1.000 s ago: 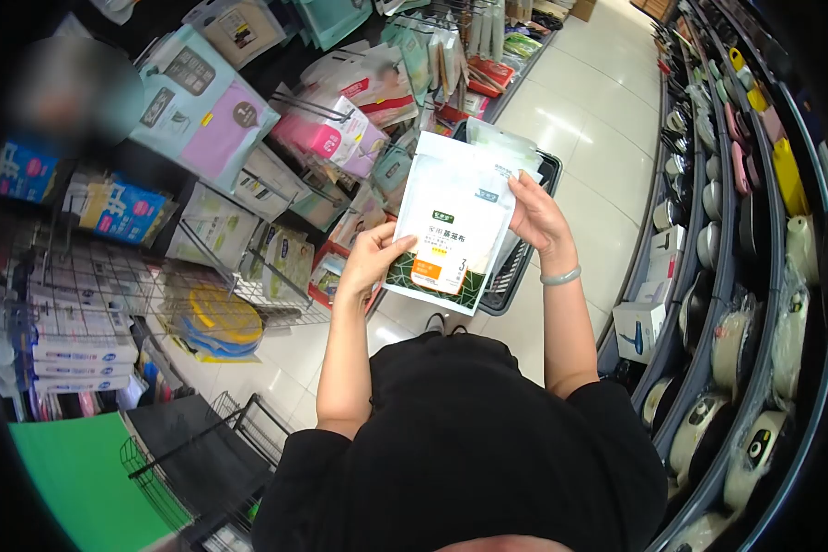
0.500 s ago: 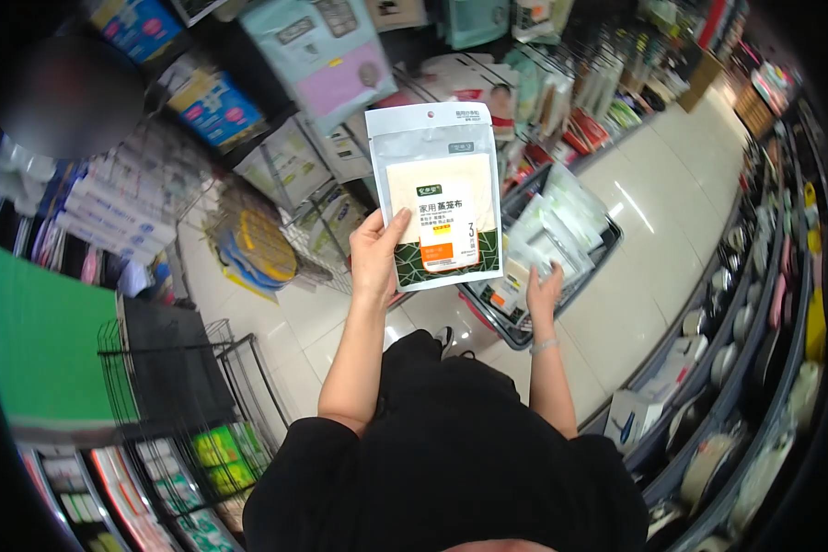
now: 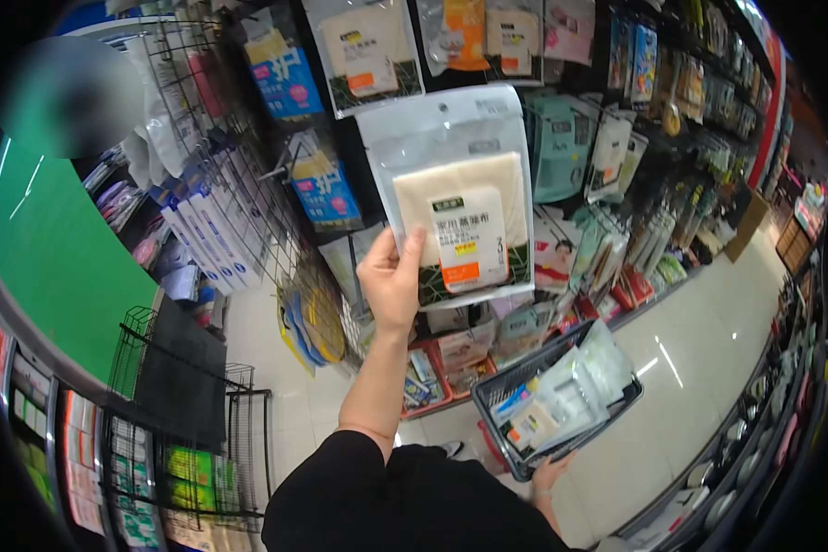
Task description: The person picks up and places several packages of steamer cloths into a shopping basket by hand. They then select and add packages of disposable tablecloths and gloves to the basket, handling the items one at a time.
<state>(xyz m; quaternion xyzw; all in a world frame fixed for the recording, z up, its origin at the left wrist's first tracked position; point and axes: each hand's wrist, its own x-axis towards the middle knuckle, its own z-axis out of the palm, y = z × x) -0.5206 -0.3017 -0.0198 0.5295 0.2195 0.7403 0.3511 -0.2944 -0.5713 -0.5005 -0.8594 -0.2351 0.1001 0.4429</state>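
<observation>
My left hand pinches a packet of steamer cloth by its lower left side, thumb across the front. The packet is upright and faces me: clear top, cream folded cloth, a white and orange label, dark green base. Below and to the right is a dark shopping basket holding several bagged goods. Inside it lies a similar cream packet with an orange label. My right hand is at the basket's near end, its fingers partly hidden and seemingly closed on the rim.
Matching packets hang on the display rack just behind the held one. Blue packs hang to the left. A black wire rack stands at lower left. Shelves of pans line the right, beyond the tiled floor.
The view has tilted up towards the rack. The held packet is now in front of the hanging packets. My right hand has moved from the goods inside the basket to its near end.
</observation>
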